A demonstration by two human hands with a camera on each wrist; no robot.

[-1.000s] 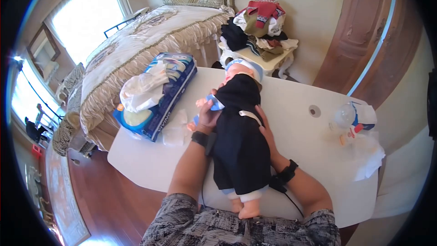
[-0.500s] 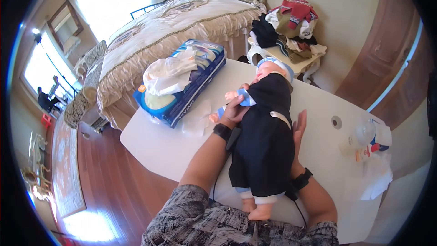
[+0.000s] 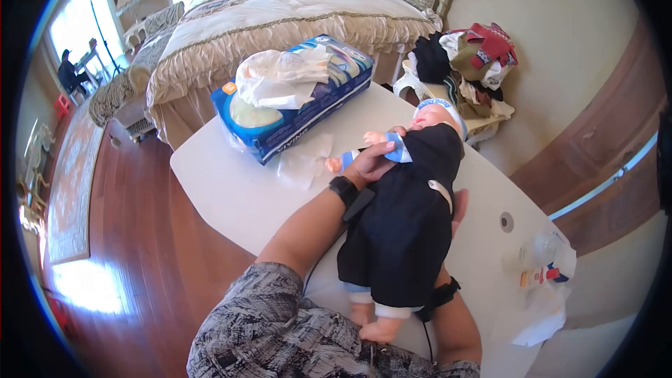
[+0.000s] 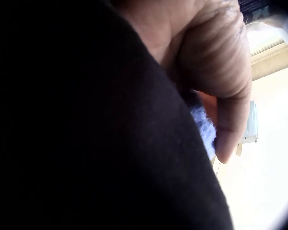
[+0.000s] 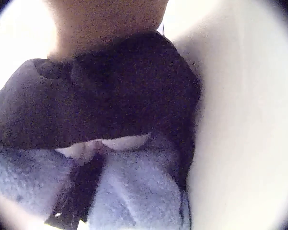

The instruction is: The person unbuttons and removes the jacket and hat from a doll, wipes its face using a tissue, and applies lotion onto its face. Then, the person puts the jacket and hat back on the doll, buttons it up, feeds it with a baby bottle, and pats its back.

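Observation:
A baby doll in a black garment [image 3: 399, 231] lies face up along the table, its feet toward the person. It wears a blue-and-white cap [image 3: 435, 105], and a fuzzy blue sleeve [image 3: 399, 147] shows at its arm. My left hand [image 3: 369, 164] grips the doll's side by that sleeve; the left wrist view shows a bent digit [image 4: 233, 115] beside the blue fabric. On the doll's other side, my right hand [image 3: 460, 211] supports the body with extended fingers, mostly hidden behind it. Fuzzy blue trouser legs [image 5: 134, 187] show below the black hem in the right wrist view.
A blue diaper pack [image 3: 294, 126] with a white diaper [image 3: 280, 77] on top stands at the table's left. Right of the doll are a grommet hole [image 3: 506, 222], a clear bottle [image 3: 546, 246] and white paper [image 3: 542, 318]. Clothes [image 3: 483, 56] are piled on a stand behind.
The head view has turned, shifting the room in frame. The doll leans further to the right, and my right hand has slipped farther behind it. My left hand keeps its grip.

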